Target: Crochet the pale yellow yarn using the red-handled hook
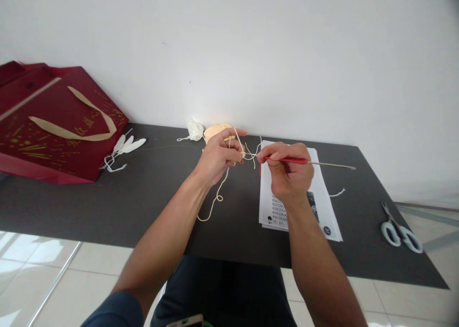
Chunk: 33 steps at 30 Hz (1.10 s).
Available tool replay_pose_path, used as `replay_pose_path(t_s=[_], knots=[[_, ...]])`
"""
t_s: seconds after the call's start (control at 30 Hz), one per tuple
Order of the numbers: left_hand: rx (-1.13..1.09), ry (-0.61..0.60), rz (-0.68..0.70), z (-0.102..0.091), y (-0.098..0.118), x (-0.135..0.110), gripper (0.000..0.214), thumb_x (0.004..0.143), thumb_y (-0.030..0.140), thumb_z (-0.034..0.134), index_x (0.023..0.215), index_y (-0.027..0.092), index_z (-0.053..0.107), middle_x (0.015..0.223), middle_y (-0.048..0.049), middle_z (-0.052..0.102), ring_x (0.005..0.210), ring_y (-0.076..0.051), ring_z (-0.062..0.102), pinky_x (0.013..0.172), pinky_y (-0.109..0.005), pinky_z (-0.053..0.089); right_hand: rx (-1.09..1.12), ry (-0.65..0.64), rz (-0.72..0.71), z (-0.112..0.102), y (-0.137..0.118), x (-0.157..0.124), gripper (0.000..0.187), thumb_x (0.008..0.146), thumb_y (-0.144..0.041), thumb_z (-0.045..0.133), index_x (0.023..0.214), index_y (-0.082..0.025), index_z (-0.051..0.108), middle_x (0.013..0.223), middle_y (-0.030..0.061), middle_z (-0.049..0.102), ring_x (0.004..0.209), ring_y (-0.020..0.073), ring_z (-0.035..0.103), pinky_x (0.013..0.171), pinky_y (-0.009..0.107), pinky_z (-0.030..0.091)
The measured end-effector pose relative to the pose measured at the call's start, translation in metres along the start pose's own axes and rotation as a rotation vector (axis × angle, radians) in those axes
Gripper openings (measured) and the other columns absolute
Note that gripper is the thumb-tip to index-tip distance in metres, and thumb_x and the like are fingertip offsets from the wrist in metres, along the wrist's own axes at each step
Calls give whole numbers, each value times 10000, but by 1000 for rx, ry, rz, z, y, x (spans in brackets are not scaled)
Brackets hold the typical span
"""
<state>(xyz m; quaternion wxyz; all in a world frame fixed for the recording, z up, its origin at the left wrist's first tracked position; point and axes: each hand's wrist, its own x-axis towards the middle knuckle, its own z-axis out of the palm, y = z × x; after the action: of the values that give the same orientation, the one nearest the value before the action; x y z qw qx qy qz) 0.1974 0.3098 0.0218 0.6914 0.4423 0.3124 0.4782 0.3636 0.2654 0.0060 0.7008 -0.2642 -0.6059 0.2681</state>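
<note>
My right hand (289, 167) is closed around the red grip of a double-ended crochet hook (296, 160), its plain metal end pointing right. The hook's other end reaches left to my left hand (222, 155), where thumb and fingers pinch a small piece of pale yellow crochet work (243, 154), mostly hidden by the fingers. Pale yellow yarn runs over the raised left index finger, and a loose strand (218, 198) curls down onto the table. A small orange stitch marker (241, 161) hangs at the work. Behind the left hand sits a yellow yarn ball (216, 130).
White yarn (195, 129) lies near the wall. A red gift bag (60, 126) and white crocheted pieces (125, 146) are at left. Printed pattern sheets (324, 212) lie under my right hand. Scissors (399, 229) rest near the right edge of the dark table (158, 193).
</note>
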Motion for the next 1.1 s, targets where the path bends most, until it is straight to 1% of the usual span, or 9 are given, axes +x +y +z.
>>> replay_pose_path(t_s=[0.2, 0.4, 0.5, 0.6, 0.73, 0.87, 0.97, 1.03, 1.1], knots=[[-126, -20, -54, 1, 5, -2, 544, 519, 18, 659, 1042, 165, 668, 668, 18, 626, 493, -58, 400, 443, -231, 102, 106, 35, 76, 4, 7, -2, 164, 916, -323, 779, 928, -283, 620, 891, -16, 781, 727, 153, 713, 669, 350, 599], [-155, -21, -2, 4, 6, -3, 527, 544, 20, 703, 1049, 167, 674, 672, 29, 614, 499, -54, 376, 450, -236, 102, 186, 108, 147, 7, 13, -2, 237, 882, -386, 815, 928, -285, 605, 888, -22, 797, 707, 146, 718, 653, 339, 613], [-135, 0, 91, 5, 5, -4, 513, 581, 39, 742, 1071, 171, 672, 692, 36, 612, 522, -56, 402, 461, -229, 153, 225, 176, 200, 11, 13, -1, 226, 878, -371, 822, 949, -279, 627, 911, -25, 810, 725, 136, 745, 651, 311, 629], [-77, 33, 190, 6, 3, -5, 487, 620, 70, 766, 1081, 189, 667, 718, 41, 624, 560, -64, 461, 495, -218, 260, 285, 236, 246, 17, 11, -2, 175, 894, -315, 810, 970, -269, 660, 928, -31, 817, 747, 109, 763, 675, 264, 649], [-21, 57, 248, 6, 1, -5, 449, 650, 95, 775, 1072, 204, 668, 745, 38, 643, 598, -76, 516, 532, -220, 351, 336, 303, 322, 22, 12, -2, 120, 920, -298, 780, 959, -254, 675, 914, -39, 816, 734, 82, 770, 670, 208, 660], [-52, 55, 243, 7, -1, -5, 424, 662, 88, 775, 1061, 188, 671, 752, 38, 647, 573, -62, 504, 510, -210, 348, 346, 336, 413, 23, 14, -1, 162, 917, -348, 778, 941, -243, 656, 909, -38, 802, 726, 82, 766, 678, 212, 674], [-91, 58, 218, 8, -1, -4, 461, 649, 81, 770, 1086, 183, 664, 741, 45, 644, 548, -51, 484, 485, -198, 317, 373, 335, 456, 22, 13, 0, 172, 915, -354, 778, 926, -234, 654, 909, -33, 792, 737, 79, 756, 702, 210, 668], [-90, 76, 228, 7, -2, -3, 529, 633, 77, 771, 1136, 193, 654, 738, 49, 651, 544, -53, 488, 477, -193, 313, 396, 318, 444, 21, 12, 0, 156, 921, -343, 773, 929, -240, 656, 911, -34, 786, 746, 75, 743, 705, 207, 650], [-59, 97, 272, 7, -4, -2, 587, 631, 74, 774, 1188, 204, 641, 733, 52, 657, 560, -63, 511, 486, -192, 343, 399, 294, 393, 19, 10, 0, 143, 920, -335, 775, 939, -257, 657, 906, -38, 778, 750, 79, 728, 697, 214, 628]])
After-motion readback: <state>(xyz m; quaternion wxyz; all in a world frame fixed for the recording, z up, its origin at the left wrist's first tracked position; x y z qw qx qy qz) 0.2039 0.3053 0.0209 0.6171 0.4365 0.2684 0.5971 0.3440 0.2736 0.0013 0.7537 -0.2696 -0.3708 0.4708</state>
